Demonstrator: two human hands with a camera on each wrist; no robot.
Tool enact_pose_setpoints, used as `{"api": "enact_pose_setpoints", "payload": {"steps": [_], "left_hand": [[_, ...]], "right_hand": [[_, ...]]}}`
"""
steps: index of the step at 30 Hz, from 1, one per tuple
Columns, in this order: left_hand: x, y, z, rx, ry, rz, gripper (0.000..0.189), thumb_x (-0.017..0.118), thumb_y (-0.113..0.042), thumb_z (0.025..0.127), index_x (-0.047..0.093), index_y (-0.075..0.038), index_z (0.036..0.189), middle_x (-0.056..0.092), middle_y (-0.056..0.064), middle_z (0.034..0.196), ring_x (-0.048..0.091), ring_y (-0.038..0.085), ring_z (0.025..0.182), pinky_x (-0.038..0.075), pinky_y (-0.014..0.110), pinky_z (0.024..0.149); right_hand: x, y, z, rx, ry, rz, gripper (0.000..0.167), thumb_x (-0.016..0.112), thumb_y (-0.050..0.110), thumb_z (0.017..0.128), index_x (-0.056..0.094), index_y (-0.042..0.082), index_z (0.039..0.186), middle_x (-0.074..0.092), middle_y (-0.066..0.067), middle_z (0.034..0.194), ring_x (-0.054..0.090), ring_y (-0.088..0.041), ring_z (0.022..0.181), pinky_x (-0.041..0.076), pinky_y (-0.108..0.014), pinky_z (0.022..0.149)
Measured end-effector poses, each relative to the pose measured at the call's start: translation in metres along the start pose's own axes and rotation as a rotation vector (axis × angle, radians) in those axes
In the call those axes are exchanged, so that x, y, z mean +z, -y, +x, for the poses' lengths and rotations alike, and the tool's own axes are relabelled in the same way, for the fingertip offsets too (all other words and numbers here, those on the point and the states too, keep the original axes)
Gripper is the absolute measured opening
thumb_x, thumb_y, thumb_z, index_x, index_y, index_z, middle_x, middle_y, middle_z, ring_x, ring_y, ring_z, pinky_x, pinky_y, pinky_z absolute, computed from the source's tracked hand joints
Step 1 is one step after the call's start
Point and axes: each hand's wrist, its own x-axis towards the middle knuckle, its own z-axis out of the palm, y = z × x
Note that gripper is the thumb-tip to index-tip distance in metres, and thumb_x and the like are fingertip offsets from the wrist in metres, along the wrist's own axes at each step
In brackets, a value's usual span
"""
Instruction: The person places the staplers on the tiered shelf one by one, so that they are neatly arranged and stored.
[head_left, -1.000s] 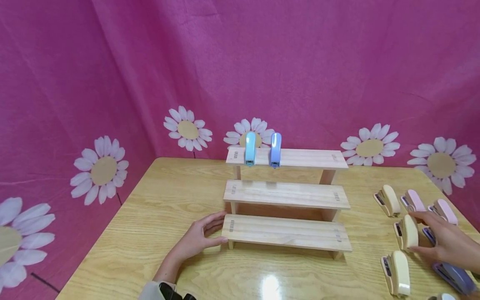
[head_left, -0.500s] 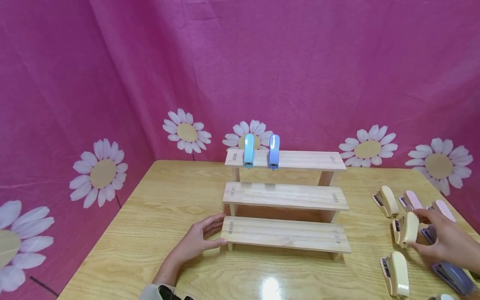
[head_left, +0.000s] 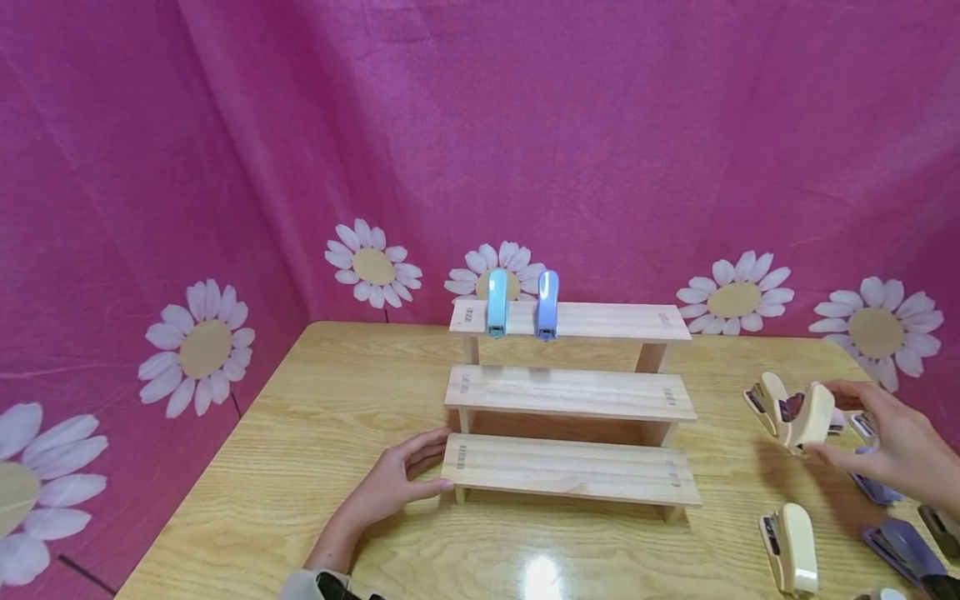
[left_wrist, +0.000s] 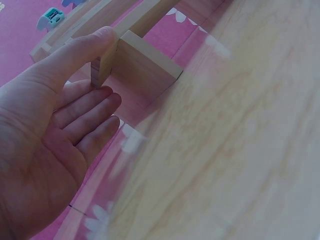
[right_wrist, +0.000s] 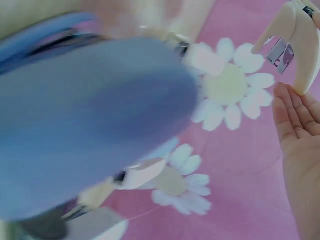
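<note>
My left hand [head_left: 392, 475] holds the left end of a three-step wooden shelf [head_left: 570, 468], thumb at the front corner and fingers behind it. In the left wrist view the other fingers [left_wrist: 90, 112] extend below the board's end. Over the table on the right, my right hand [head_left: 896, 433] grips a cream stapler [head_left: 813, 415] between thumb and fingers, tilted and raised. The right wrist view shows that stapler [right_wrist: 306, 55] with its jaws spread. A light blue stapler [head_left: 497, 304] and a periwinkle stapler [head_left: 547, 307] stand on the top step.
Another cream stapler [head_left: 797, 550] lies at the front right, and one [head_left: 768, 398] sits behind the held one. Violet staplers [head_left: 903, 546] and a dark one [head_left: 939, 532] lie near the right arm. A pink flowered cloth [head_left: 600, 150] hangs behind the table.
The right hand has lifted the cream stapler off the table and tilted it, moving slightly up and left. The left hand stays at the shelf's end.
</note>
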Motion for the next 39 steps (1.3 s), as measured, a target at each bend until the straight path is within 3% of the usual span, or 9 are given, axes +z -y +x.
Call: {"api": "enact_pose_setpoints", "payload": {"steps": [4, 6, 11, 13, 15, 18, 21, 30, 39], "left_hand": [[0.000, 0.000, 0.000, 0.010, 0.005, 0.001, 0.078, 0.075, -0.022, 0.087, 0.036, 0.003, 0.149, 0.046, 0.025, 0.147, 0.047, 0.039, 0.135, 0.044, 0.037, 0.114], [0.000, 0.000, 0.000, 0.014, 0.007, 0.000, 0.078, 0.075, -0.022, 0.087, 0.036, 0.003, 0.149, 0.046, 0.025, 0.147, 0.047, 0.040, 0.135, 0.044, 0.037, 0.114], [0.000, 0.000, 0.001, 0.017, 0.005, -0.001, 0.078, 0.075, -0.021, 0.087, 0.035, 0.003, 0.149, 0.046, 0.025, 0.147, 0.047, 0.040, 0.135, 0.043, 0.037, 0.114], [-0.001, -0.001, 0.001, 0.016, 0.004, -0.001, 0.077, 0.075, -0.021, 0.087, 0.035, 0.004, 0.148, 0.046, 0.025, 0.147, 0.047, 0.040, 0.135, 0.043, 0.038, 0.114], [-0.001, -0.001, 0.001, 0.015, 0.003, -0.003, 0.077, 0.075, -0.021, 0.087, 0.036, 0.004, 0.148, 0.047, 0.025, 0.147, 0.047, 0.040, 0.135, 0.043, 0.038, 0.115], [-0.001, -0.001, 0.000, 0.014, 0.006, -0.009, 0.078, 0.075, -0.021, 0.086, 0.036, 0.004, 0.148, 0.047, 0.026, 0.146, 0.047, 0.040, 0.135, 0.044, 0.037, 0.114], [0.000, -0.001, 0.000, 0.014, 0.008, -0.013, 0.078, 0.075, -0.022, 0.087, 0.035, 0.004, 0.148, 0.046, 0.026, 0.146, 0.047, 0.040, 0.135, 0.044, 0.036, 0.114], [0.000, 0.001, -0.001, 0.009, 0.003, -0.020, 0.078, 0.076, -0.021, 0.086, 0.036, 0.003, 0.148, 0.046, 0.026, 0.147, 0.047, 0.040, 0.136, 0.044, 0.035, 0.114], [0.001, 0.001, -0.001, 0.006, 0.001, -0.017, 0.078, 0.076, -0.021, 0.086, 0.036, 0.003, 0.148, 0.046, 0.025, 0.147, 0.047, 0.039, 0.136, 0.044, 0.033, 0.114]], "right_hand": [[-0.005, 0.008, 0.016, -0.018, 0.002, -0.016, 0.096, 0.099, 0.021, 0.040, 0.053, -0.005, 0.121, 0.060, -0.012, 0.103, 0.024, 0.032, 0.101, 0.030, 0.007, 0.063], [-0.007, 0.011, 0.025, -0.043, -0.001, -0.012, 0.096, 0.099, 0.022, 0.039, 0.053, -0.004, 0.120, 0.060, -0.014, 0.102, 0.024, 0.031, 0.103, 0.030, 0.006, 0.064], [-0.012, 0.024, 0.048, -0.080, -0.018, 0.020, 0.095, 0.098, 0.016, 0.039, 0.055, -0.003, 0.121, 0.052, 0.014, 0.108, 0.031, 0.028, 0.102, 0.030, 0.005, 0.075], [-0.014, 0.030, 0.057, -0.078, -0.018, 0.030, 0.093, 0.098, 0.013, 0.042, 0.055, -0.002, 0.123, 0.051, 0.016, 0.110, 0.033, 0.026, 0.102, 0.030, 0.003, 0.075], [-0.015, 0.037, 0.066, -0.076, -0.014, 0.033, 0.091, 0.097, 0.012, 0.044, 0.055, 0.000, 0.124, 0.054, 0.011, 0.109, 0.033, 0.026, 0.102, 0.031, 0.001, 0.074], [-0.016, 0.045, 0.079, -0.094, -0.017, 0.054, 0.092, 0.096, 0.011, 0.045, 0.055, -0.001, 0.126, 0.061, -0.008, 0.110, 0.034, 0.028, 0.104, 0.031, 0.001, 0.076], [-0.017, 0.053, 0.092, -0.115, -0.017, 0.056, 0.094, 0.097, 0.011, 0.044, 0.054, -0.001, 0.128, 0.063, -0.014, 0.112, 0.033, 0.031, 0.104, 0.030, 0.005, 0.079], [-0.013, 0.074, 0.122, -0.202, 0.016, 0.102, 0.090, 0.095, 0.008, 0.049, 0.055, -0.001, 0.129, 0.064, -0.012, 0.116, 0.038, 0.022, 0.104, 0.028, 0.007, 0.086], [-0.003, 0.094, 0.149, -0.234, 0.022, 0.164, 0.082, 0.093, 0.008, 0.052, 0.056, -0.002, 0.126, 0.065, -0.013, 0.111, 0.043, 0.012, 0.104, 0.030, 0.004, 0.089]]}}
